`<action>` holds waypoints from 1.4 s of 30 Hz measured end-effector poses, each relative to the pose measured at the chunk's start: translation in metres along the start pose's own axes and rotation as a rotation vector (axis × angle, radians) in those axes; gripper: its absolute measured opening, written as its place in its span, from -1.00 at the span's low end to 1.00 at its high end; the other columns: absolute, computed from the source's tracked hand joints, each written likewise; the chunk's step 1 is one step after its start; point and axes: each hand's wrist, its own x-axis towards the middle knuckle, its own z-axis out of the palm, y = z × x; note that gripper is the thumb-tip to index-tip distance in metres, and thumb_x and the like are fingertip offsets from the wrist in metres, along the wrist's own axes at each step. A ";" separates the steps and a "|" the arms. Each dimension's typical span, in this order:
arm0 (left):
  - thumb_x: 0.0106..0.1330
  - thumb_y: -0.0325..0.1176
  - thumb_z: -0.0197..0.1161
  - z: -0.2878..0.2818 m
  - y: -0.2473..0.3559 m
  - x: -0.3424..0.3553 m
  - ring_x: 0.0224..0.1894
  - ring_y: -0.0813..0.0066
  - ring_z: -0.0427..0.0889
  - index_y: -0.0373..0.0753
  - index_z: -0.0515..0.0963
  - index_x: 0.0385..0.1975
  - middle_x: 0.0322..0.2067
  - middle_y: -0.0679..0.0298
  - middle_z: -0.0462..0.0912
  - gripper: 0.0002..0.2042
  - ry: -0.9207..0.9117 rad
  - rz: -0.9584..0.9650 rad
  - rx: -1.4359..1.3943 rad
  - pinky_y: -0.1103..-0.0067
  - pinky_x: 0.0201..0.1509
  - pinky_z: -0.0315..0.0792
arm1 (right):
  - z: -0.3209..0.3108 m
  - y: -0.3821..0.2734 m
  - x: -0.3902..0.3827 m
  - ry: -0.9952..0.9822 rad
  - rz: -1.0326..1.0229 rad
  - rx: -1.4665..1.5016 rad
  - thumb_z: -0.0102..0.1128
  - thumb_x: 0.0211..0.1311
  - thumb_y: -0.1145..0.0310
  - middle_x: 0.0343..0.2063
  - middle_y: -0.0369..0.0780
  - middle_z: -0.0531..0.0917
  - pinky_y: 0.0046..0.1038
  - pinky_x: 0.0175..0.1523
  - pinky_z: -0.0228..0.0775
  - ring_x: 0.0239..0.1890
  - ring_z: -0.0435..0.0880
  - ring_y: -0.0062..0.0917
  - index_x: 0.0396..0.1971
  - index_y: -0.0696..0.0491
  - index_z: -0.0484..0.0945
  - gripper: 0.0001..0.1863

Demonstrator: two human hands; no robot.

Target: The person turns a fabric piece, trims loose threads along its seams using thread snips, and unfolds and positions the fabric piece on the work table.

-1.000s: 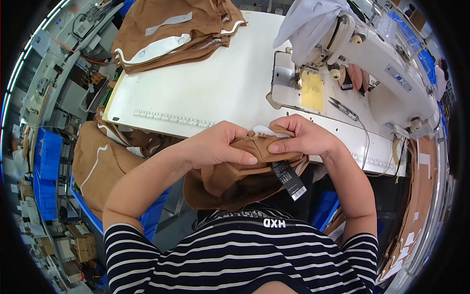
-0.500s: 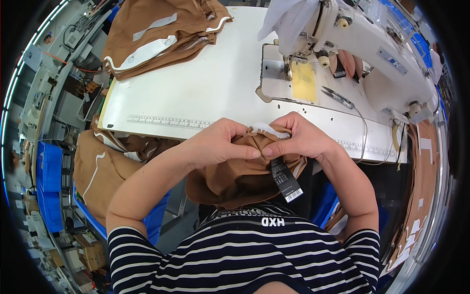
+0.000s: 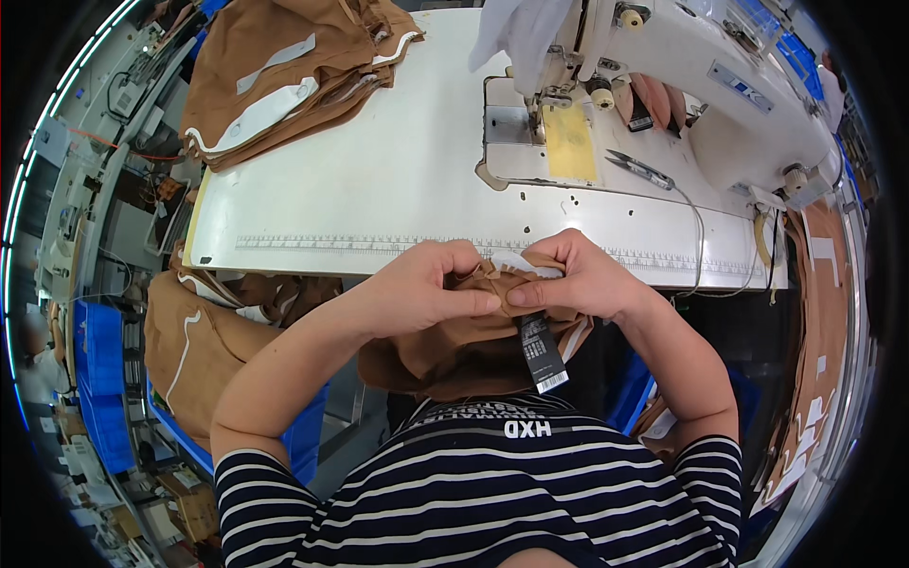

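Observation:
A brown garment (image 3: 426, 350) hangs in front of me at the near edge of the sewing table. My left hand (image 3: 431, 289) pinches its gathered upper edge between thumb and fingers. Close beside it, my right hand (image 3: 578, 279) grips the same edge, the two thumbs almost touching. White fabric (image 3: 511, 259) shows between the hands along the far side of the fold. Below my right thumb dangles a black care label (image 3: 542, 355) with a white lower end. The garment's lower part lies in shadow against my striped shirt.
A white sewing machine (image 3: 701, 85) stands at the right, with thread snips (image 3: 640, 170) near its base. Stacked brown pieces with white trim (image 3: 275, 85) lie at the table's (image 3: 379, 189) far left. More brown fabric (image 3: 204, 346) hangs over a blue bin (image 3: 308, 426) at lower left.
The table and machine have shifted slightly left and up in view. Both hands keep their hold on the garment; the label has swung a little to the left.

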 end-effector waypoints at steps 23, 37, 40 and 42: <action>0.28 -0.24 0.10 0.001 0.003 0.025 -0.41 0.73 0.50 -0.35 0.57 -0.38 -0.45 0.36 0.59 -0.74 0.032 -0.061 -0.338 0.74 -0.31 0.40 | -0.003 0.003 -0.005 0.088 -0.045 0.071 0.10 0.22 0.34 -0.56 -0.44 0.51 -0.71 -0.42 0.25 -0.53 0.35 -0.84 -0.39 0.18 0.53 -0.81; 0.11 -0.36 0.32 -0.001 0.004 0.024 -0.20 0.64 0.51 -0.39 0.50 -0.10 -0.26 0.30 0.60 -0.63 -0.226 -0.173 -0.251 0.67 -0.06 0.37 | -0.014 0.001 -0.009 -0.042 -0.059 0.012 0.37 0.00 0.27 -0.64 -0.46 0.50 -0.70 -0.44 0.22 -0.56 0.35 -0.83 -0.53 0.14 0.58 -0.76; 0.12 -0.34 0.31 0.005 0.001 0.025 -0.17 0.61 0.52 -0.39 0.49 -0.09 -0.25 0.28 0.61 -0.62 -0.217 -0.179 -0.466 0.65 -0.04 0.39 | -0.018 0.000 -0.009 -0.055 -0.045 0.074 0.42 -0.08 0.36 -0.59 -0.43 0.55 -0.72 -0.40 0.26 -0.52 0.41 -0.83 -0.48 0.15 0.59 -0.78; 0.12 -0.33 0.31 0.008 0.000 0.025 -0.15 0.59 0.53 -0.40 0.48 -0.09 -0.23 0.27 0.61 -0.62 -0.210 -0.203 -0.585 0.65 -0.02 0.39 | -0.021 0.003 -0.008 -0.047 -0.024 0.122 0.40 -0.05 0.38 -0.51 -0.40 0.58 -0.72 -0.35 0.29 -0.47 0.44 -0.82 -0.40 0.17 0.59 -0.76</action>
